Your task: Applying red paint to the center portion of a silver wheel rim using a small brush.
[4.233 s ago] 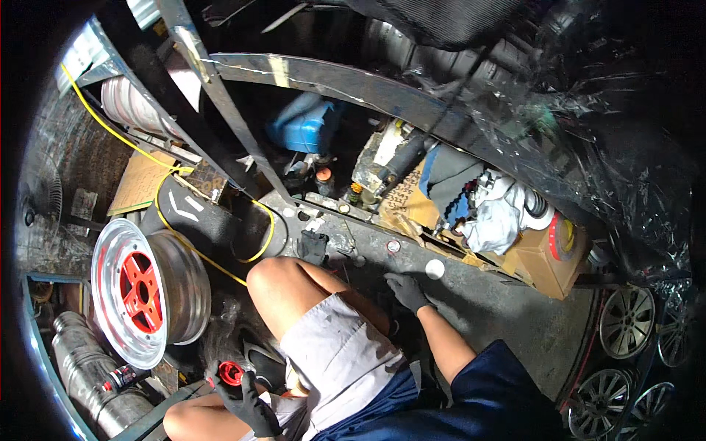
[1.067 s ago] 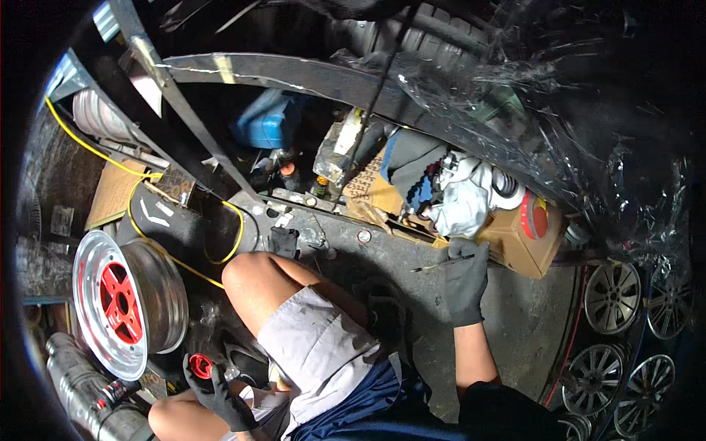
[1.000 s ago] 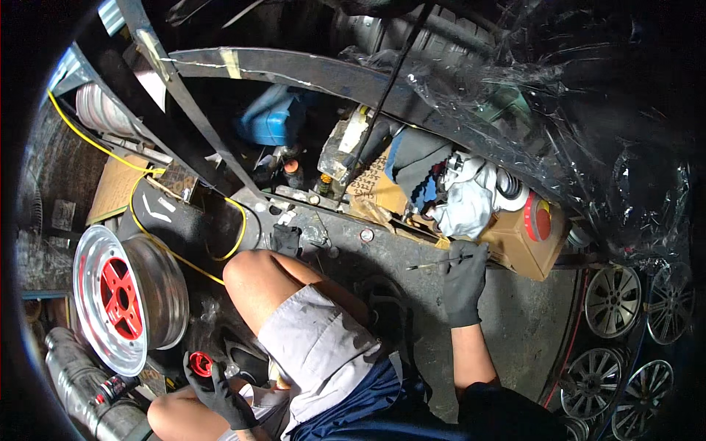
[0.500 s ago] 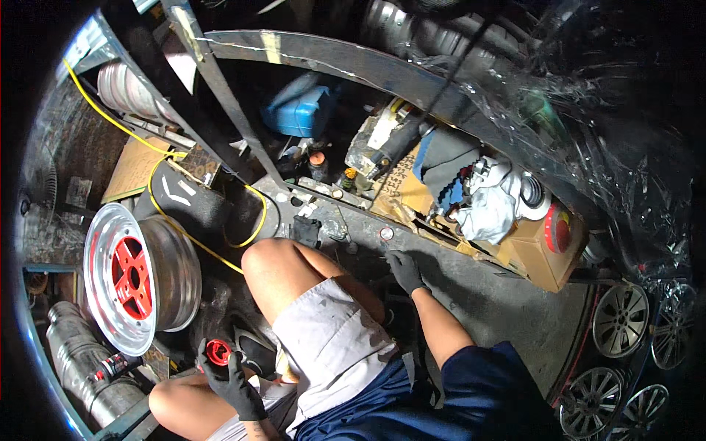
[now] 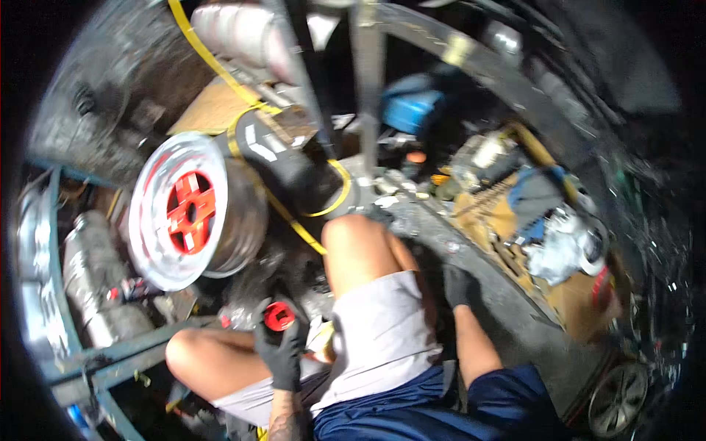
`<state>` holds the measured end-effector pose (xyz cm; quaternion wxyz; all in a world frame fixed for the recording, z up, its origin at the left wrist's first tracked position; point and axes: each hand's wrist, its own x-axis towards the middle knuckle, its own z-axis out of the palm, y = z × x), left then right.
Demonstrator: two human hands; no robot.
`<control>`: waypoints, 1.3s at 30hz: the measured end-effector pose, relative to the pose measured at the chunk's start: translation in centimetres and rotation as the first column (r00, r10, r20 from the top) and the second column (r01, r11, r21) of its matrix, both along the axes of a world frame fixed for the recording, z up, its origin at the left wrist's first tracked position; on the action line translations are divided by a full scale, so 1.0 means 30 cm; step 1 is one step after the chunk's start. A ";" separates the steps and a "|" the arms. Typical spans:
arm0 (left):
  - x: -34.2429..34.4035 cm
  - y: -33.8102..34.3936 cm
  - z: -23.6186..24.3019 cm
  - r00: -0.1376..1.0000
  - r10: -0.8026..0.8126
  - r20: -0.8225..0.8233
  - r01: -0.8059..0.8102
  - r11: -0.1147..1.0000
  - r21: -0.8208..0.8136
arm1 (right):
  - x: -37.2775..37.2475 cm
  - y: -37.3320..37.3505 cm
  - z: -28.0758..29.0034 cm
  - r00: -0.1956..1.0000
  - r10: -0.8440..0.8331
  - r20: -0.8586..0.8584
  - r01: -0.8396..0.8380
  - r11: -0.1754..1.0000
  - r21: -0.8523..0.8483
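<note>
In dark gloves, my left hand is closed round a small red round cap, holding it up beside my bent left knee. Its red inner face points upward. To the upper left of that hand stands a wheel rim with a polished silver lip and a red spoked centre, tilted on its edge. My right hand reaches down over the grey floor, to the right of my other knee. Motion blur and shadow smear its fingers, and whatever lies under them cannot be made out.
A yellow hose runs past the rim toward my knee. At the left lie a metal cylinder and a spray can. A blue container stands beyond the frame post. On the right is a cardboard box with parts; a spoked wheel lies lower right.
The view has swung, so the rim, hose and box appear farther right and the picture is blurrier. My left hand still holds the red cap; my right hand stays low near the floor.
</note>
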<state>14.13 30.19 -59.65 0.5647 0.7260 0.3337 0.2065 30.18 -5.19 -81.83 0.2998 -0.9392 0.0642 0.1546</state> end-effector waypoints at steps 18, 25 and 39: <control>0.008 -0.028 0.012 0.997 -0.024 0.080 0.040 0.980 -0.197 | -0.055 -0.041 -0.057 0.999 0.031 -0.024 -0.035 0.986 -0.164; 0.032 -0.048 0.029 0.999 0.013 0.053 -0.001 0.976 -0.220 | -0.148 -0.214 -0.171 0.990 -0.095 0.103 0.094 0.995 0.020; 0.041 -0.058 0.026 1.000 -0.012 0.008 0.013 0.983 -0.181 | -0.065 -0.170 0.167 0.688 -0.550 -0.474 0.549 -0.032 0.835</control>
